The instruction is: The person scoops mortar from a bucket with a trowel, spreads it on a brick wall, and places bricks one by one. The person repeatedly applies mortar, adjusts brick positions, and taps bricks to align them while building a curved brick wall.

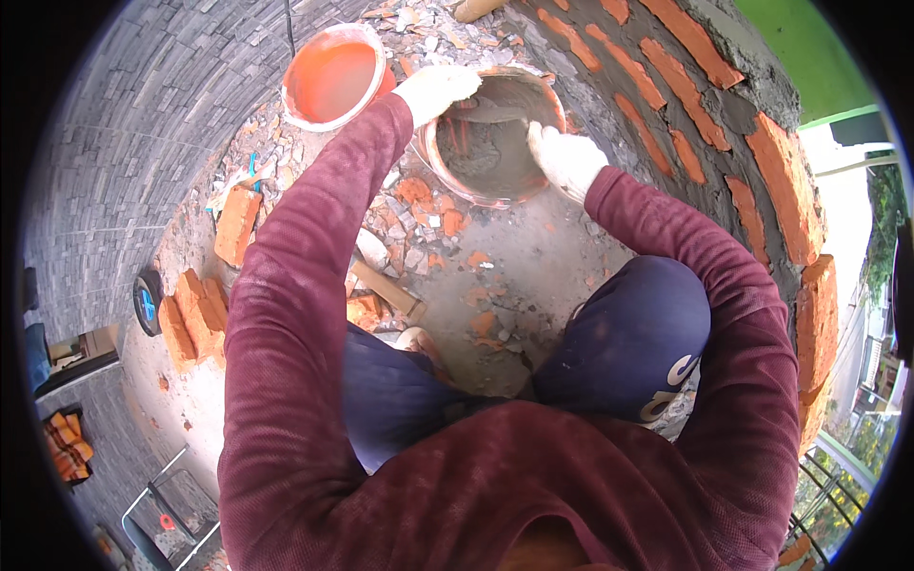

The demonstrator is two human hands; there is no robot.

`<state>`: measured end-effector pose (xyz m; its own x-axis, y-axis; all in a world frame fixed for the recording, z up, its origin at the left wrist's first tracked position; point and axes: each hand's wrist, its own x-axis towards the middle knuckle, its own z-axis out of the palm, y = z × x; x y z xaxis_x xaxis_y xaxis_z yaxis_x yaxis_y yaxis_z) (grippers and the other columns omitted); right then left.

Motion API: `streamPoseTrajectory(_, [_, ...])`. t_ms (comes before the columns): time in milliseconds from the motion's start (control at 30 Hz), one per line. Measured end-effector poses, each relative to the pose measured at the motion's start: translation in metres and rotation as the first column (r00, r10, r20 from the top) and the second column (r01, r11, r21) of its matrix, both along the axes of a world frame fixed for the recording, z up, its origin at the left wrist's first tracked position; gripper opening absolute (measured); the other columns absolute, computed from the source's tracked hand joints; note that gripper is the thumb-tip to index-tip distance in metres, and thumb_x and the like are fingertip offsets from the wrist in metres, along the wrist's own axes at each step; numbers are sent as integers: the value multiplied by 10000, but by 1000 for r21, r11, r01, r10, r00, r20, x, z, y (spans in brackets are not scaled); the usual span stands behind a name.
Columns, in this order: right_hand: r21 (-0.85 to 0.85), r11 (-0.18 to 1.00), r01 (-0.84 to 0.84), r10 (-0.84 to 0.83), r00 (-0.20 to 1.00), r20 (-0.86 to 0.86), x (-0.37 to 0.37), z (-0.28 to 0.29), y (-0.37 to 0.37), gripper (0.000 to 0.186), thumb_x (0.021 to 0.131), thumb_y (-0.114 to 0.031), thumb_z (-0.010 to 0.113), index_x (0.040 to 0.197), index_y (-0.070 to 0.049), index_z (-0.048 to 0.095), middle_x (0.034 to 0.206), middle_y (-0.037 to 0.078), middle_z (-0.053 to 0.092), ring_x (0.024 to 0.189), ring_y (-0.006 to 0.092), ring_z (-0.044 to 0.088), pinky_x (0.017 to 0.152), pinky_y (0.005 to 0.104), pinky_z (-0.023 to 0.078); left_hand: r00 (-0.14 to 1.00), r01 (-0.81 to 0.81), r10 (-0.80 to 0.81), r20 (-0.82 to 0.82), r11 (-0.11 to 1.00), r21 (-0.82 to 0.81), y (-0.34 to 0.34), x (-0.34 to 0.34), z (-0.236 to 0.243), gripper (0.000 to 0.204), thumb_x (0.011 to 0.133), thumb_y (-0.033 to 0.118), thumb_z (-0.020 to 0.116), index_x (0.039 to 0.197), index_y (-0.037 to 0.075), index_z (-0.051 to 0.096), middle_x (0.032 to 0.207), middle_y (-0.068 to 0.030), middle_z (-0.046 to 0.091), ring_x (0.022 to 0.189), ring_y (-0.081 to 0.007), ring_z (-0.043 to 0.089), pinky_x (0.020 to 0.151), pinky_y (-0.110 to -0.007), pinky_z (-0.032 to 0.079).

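Observation:
Both my hands wear white gloves and are at a bucket [440, 157] of wet grey mortar [495, 164]. My left hand [438, 92] is closed over the bucket's far left rim. At the right rim, my right hand [567, 160] is closed on what looks like a trowel [493, 114]. Its mortar-smeared blade reaches left across the bucket above the mortar, and its handle is hidden in the glove. Left of my left hand stands an orange bucket [319, 81] with a pale, dusty rim and cloudy liquid inside.
A partly mortared brick wall [681, 86] curves along the right. Rubble [419, 205] covers the floor around the buckets. A wooden-handled tool [388, 290] lies before my knees. Loose bricks [195, 319] stand at left, beside a grey tiled wall [124, 162].

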<state>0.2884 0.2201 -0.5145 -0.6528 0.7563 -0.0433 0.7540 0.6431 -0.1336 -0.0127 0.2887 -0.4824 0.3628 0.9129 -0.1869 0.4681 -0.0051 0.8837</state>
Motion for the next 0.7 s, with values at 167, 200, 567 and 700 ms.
streamPoseTrajectory(167, [-38,969,-243,246,961,125,28,15,-19,345,1011,-113,479,1306,58,531,1012,229,688,788,406,730,650,478,597,997,-42,39,63,997,59,-12,-15,-5,446,1069,315,572,1388,15,655,1337,-118,705,1288,-229,619,1126,-354,449])
streamPoseTrajectory(200, [36,983,-180,176,981,85,25,16,-13,347,1020,-137,479,1315,42,523,994,225,688,788,394,731,653,477,598,997,-51,47,66,997,63,-6,-16,-8,444,1069,316,572,1382,13,658,1337,-118,704,1289,-231,617,1128,-355,448])
streamPoseTrajectory(567, [147,987,-67,44,987,156,10,25,-5,374,952,-86,557,1278,95,582,919,206,723,775,343,760,649,441,607,979,-157,165,121,985,-79,-3,11,-8,443,1066,300,627,1400,8,634,1340,-98,658,1284,-213,562,1117,-373,438])
streamPoseTrajectory(700, [194,976,99,-150,952,268,-3,13,27,401,949,-107,610,1313,62,599,1019,199,747,860,315,775,704,417,617,992,-126,126,-12,992,10,-15,53,24,407,1050,296,623,1355,31,671,1320,-113,679,1254,-227,589,1095,-365,445])
